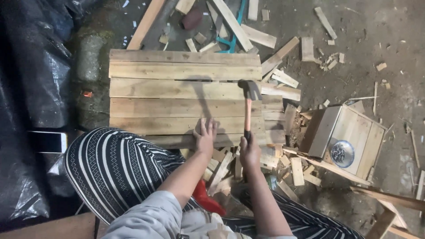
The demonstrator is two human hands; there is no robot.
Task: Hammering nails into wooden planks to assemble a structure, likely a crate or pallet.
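Nearest the camera were a grey sleeve and black-and-white striped trousers point(110, 170), the knee pushed up against the near edge of a panel of pale wooden slats point(177, 90) lying on the floor. Everything else sat around that panel. The left hand point(206, 137) lay flat and released on the nearest slats, fingers spread, pressing the wood down. Just to its right, the right hand point(250, 152) was clenched round the low end of a hammer point(248, 113), off the panel's near right corner. The hammer's long axis ran straight away from the person, orange handle rising to a dark metal head over the panel's right edge, so the head lay beyond and slightly right of the flat hand, the right hand being the nearer to it. The slats looked rough-sawn and dry, with narrow gaps between. To the panel's right, offcuts point(283, 79) littered the dirt floor, and a small wooden box point(345, 132) carried a round tin of nails point(342, 153). A white phone point(48, 141) lay to the left.
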